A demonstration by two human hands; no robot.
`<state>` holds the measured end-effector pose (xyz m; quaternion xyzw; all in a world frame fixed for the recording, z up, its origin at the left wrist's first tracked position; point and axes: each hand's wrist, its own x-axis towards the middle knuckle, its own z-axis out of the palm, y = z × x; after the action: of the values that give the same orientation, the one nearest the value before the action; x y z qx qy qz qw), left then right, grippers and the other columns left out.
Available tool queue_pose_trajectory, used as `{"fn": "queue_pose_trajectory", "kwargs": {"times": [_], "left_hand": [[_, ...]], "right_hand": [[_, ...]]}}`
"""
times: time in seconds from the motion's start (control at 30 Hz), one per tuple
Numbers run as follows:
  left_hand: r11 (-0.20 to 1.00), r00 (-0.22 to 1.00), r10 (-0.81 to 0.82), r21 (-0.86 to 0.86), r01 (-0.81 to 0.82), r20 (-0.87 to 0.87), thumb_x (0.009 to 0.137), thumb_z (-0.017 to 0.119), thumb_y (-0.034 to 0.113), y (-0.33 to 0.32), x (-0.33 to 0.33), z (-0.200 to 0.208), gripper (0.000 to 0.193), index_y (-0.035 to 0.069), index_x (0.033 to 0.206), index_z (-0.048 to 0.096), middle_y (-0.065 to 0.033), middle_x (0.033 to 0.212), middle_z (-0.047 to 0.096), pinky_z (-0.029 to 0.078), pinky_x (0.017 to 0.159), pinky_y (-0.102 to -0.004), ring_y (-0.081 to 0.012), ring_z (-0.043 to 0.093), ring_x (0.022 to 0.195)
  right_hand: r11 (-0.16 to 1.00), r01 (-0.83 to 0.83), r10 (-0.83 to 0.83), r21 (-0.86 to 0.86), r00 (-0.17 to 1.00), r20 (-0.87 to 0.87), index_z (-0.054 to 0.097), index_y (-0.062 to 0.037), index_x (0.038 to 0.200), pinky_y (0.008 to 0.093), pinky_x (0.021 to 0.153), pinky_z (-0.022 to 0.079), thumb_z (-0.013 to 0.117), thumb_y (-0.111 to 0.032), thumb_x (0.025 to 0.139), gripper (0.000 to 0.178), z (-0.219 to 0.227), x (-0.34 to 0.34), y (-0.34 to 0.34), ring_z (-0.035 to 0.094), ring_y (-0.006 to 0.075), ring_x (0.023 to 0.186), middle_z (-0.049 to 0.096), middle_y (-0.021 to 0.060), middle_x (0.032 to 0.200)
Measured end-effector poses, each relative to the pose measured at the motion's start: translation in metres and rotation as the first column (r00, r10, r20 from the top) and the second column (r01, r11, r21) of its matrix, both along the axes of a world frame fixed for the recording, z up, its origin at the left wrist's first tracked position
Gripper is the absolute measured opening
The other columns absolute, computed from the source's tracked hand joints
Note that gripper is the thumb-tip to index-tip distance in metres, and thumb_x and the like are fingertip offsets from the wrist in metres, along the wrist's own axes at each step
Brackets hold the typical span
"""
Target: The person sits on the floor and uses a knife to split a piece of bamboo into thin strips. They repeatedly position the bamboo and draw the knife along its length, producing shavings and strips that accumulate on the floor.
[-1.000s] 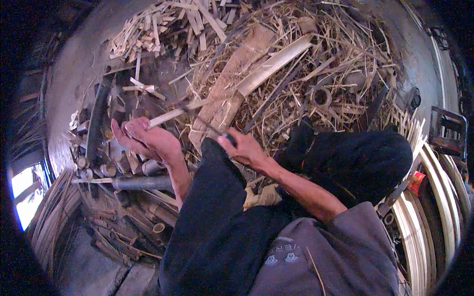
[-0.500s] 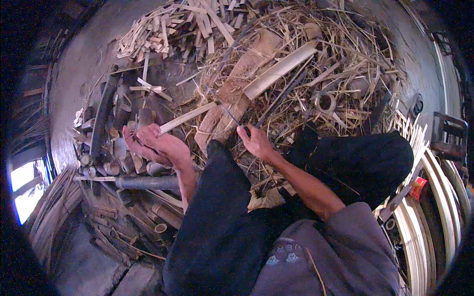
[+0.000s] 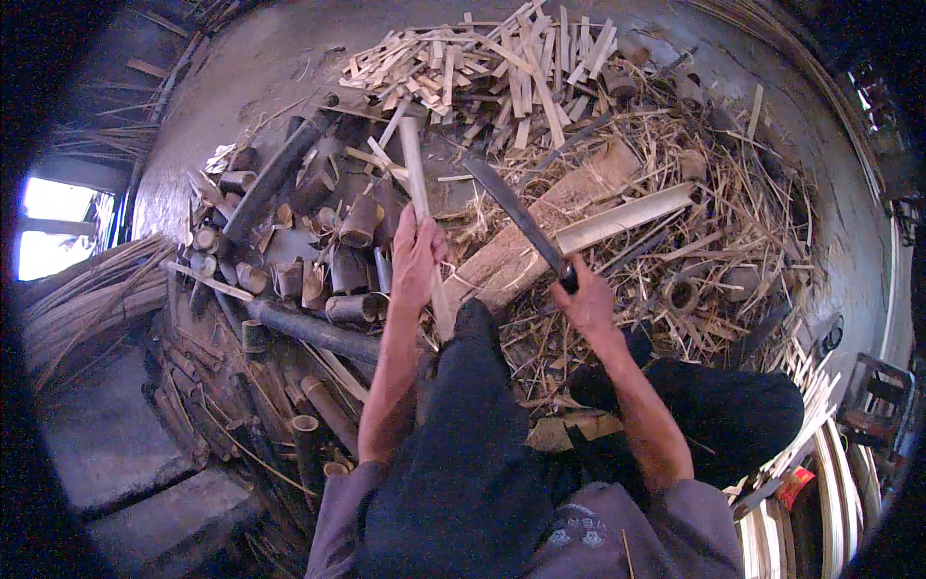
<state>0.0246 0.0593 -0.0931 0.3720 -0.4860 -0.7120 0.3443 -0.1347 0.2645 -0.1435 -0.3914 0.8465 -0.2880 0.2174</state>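
Grey floor (image 3: 231, 106) spreads through a dim workshop, where daylight enters at left by a window opening (image 3: 58, 198). Beside it lies a bundle of thin sticks (image 3: 106, 304), then cut bamboo sections (image 3: 360, 222), with a dark pole (image 3: 313, 328) on their near side.

A left hand (image 3: 415, 261), fingers curled around a pale strip (image 3: 415, 169), points it away from the body, its far end toward a heap of split pieces (image 3: 444, 68) and its near end just beside the trousered left knee (image 3: 473, 333). To the right, a right hand (image 3: 586, 299) grips a knife (image 3: 511, 203) by its black handle, fingers closed, the blade slanting across a wooden block (image 3: 502, 265).

Positioning the strip looks to be the step in hand, with blade and strip apart. Any further cut would call for a steadied strip and fingers clear of the blade; which edge is sharp cannot be told. Open room lies between the two, while bamboo sections crowd the left, and a split length of bamboo (image 3: 627, 217) and shavings (image 3: 743, 207) hem the right.
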Motion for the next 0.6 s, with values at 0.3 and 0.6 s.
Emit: {"fn": "queue_pose_trajectory", "kwargs": {"times": [0.3, 0.6], "left_hand": [[0.887, 0.955, -0.284, 0.401, 0.228, 0.087, 0.096, 0.047, 0.012, 0.065, 0.038, 0.041, 0.030, 0.008, 0.126, 0.045, 0.0038, 0.066, 0.036, 0.033, 0.044, -0.0222, -0.0045, 0.034, 0.049], [0.830, 0.899, -0.436, 0.398, 0.391, 0.025, 0.095, 0.044, 0.012, 0.088, 0.085, 0.054, 0.051, 0.012, 0.144, 0.028, 0.0055, 0.066, 0.037, 0.029, 0.043, -0.0207, -0.0050, 0.035, 0.050]], "right_hand": [[0.919, -0.392, 0.388, 0.042, 0.879, -0.277, 0.059, -0.0116, 0.094, 0.0473, 0.059, 0.048, 0.067, -0.038, 0.074, 0.034, 0.030, 0.006, -0.051, 0.064, 0.0356, 0.070, 0.063, 0.0137, 0.069], [0.992, 0.027, -0.026, 0.120, 1.000, -0.011, 0.064, -0.0046, 0.096, 0.0463, 0.070, 0.051, 0.065, -0.040, 0.076, 0.041, 0.059, -0.071, -0.053, 0.065, 0.0364, 0.075, 0.066, 0.0193, 0.080]]}}
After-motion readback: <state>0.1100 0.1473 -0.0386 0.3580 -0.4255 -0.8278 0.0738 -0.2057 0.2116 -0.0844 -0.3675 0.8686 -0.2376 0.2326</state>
